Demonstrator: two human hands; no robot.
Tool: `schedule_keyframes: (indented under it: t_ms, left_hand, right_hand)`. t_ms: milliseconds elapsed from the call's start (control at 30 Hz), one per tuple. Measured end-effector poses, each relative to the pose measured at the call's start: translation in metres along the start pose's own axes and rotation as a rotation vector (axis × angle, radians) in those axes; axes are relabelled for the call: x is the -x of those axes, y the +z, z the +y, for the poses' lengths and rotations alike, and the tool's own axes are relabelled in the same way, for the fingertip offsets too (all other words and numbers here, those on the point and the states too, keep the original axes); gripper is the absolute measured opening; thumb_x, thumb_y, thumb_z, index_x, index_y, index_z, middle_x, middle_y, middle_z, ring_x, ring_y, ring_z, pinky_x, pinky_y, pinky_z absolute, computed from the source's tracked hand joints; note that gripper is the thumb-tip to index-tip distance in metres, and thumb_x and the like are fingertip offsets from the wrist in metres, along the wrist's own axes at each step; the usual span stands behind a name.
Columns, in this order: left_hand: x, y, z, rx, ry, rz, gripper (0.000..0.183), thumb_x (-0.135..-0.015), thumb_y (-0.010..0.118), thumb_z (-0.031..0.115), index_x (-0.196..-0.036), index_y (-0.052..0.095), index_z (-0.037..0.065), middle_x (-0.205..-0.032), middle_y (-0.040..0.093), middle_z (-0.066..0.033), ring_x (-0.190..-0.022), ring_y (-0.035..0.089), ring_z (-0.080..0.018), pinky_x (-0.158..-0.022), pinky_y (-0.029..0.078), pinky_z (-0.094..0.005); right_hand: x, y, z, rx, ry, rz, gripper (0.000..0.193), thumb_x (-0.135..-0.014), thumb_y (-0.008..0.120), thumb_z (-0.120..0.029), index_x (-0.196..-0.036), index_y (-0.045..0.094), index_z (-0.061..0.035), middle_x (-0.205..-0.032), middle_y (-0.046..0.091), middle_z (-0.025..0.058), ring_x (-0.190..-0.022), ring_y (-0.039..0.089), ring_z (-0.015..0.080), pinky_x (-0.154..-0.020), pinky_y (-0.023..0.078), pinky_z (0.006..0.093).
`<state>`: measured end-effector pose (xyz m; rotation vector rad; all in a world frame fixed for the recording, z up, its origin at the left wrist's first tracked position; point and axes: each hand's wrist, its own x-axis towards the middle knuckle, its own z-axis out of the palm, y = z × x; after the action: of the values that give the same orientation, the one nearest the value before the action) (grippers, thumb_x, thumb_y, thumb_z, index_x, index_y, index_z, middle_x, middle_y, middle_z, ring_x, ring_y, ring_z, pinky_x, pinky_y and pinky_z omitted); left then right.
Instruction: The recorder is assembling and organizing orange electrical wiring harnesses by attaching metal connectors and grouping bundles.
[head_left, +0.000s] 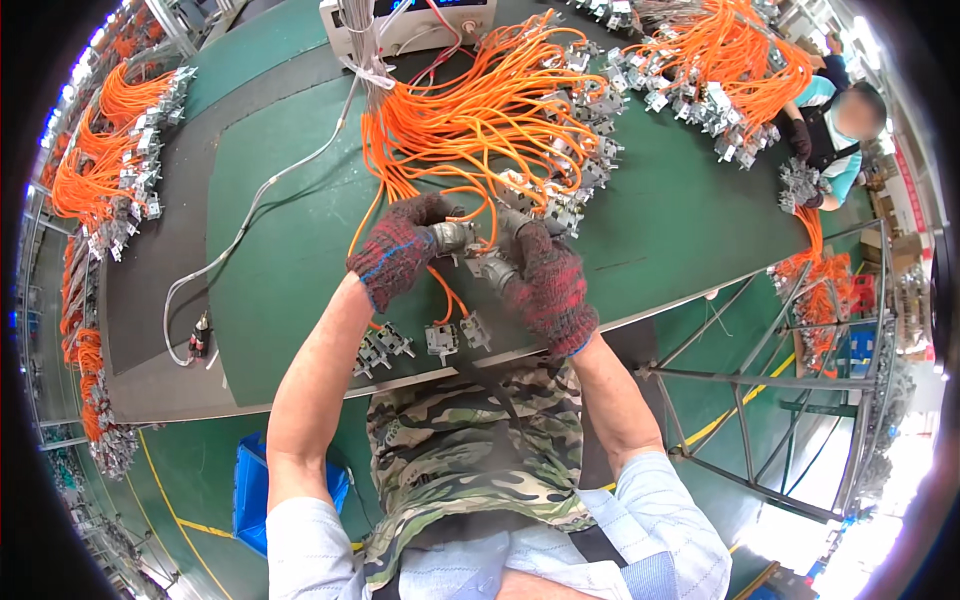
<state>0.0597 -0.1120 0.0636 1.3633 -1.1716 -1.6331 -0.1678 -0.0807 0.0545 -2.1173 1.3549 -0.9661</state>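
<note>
My left hand [400, 248], in a dark red and black knit glove with grey-covered fingertips, is closed near the middle of the table. Its fingers pinch a small silvery metal fitting [484, 262] on an orange cable. Opposite it, my right hand [552, 290], gloved alike, is closed on the same fitting; the fingers partly hide it. Just beyond both hands lies a large bundle of orange cables [470, 110] ending in metal fittings [597, 125]. Several more cabled fittings [440, 341] lie near the table's front edge, below my hands.
A light box with a lit display [440, 28] stands at the far edge. A grey cable [245, 222] runs left to black-and-red clips [200, 337]. More orange bundles [725, 55] lie far right, near a co-worker [835, 135]. A blue bin [250, 495] stands below.
</note>
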Motion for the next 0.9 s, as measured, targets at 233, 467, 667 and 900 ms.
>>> schedule_keyframes:
  t_ms: [233,467,667,900]
  left_hand:
    - [0.010,-0.015,0.001,0.037,-0.003,-0.067,0.046,-0.096,0.075,0.023,-0.135,0.067,0.000,-0.114,0.076,-0.0090,-0.098,0.073,-0.0198,-0.086,0.064,-0.0385]
    - [0.028,0.021,0.001,-0.461,0.216,-0.150,0.040,-0.101,0.070,0.019,-0.135,0.068,-0.001,-0.122,0.075,-0.0107,-0.110,0.070,-0.0203,-0.101,0.056,-0.0358]
    - [0.033,0.025,-0.020,-0.207,0.084,-0.061,0.036,-0.098,0.071,0.010,-0.132,0.065,0.001,-0.124,0.072,-0.0134,-0.113,0.069,-0.0210,-0.100,0.055,-0.0374]
    - [0.037,0.025,-0.044,0.040,0.134,0.003,0.045,-0.096,0.068,0.003,-0.139,0.058,0.005,-0.126,0.070,-0.0108,-0.117,0.068,-0.0215,-0.102,0.055,-0.0380]
  right_hand:
    - [-0.014,-0.010,0.009,-0.002,-0.033,-0.054,0.051,-0.088,0.084,-0.016,-0.134,0.064,-0.0063,-0.099,0.075,0.0138,-0.094,0.073,0.0293,-0.084,0.058,0.0412]
    - [-0.032,-0.022,0.015,-0.127,0.211,-0.224,0.046,-0.092,0.080,-0.017,-0.134,0.065,-0.0073,-0.098,0.075,0.0104,-0.088,0.073,0.0242,-0.080,0.059,0.0401]
    - [-0.024,-0.020,0.017,-0.323,0.187,-0.251,0.057,-0.089,0.085,-0.021,-0.140,0.064,-0.0040,-0.108,0.074,0.0095,-0.095,0.071,0.0155,-0.084,0.058,0.0332]
    - [-0.025,-0.017,-0.007,-0.022,-0.181,-0.255,0.068,-0.081,0.094,-0.029,-0.137,0.065,-0.0030,-0.107,0.071,0.0117,-0.098,0.069,0.0228,-0.086,0.057,0.0394]
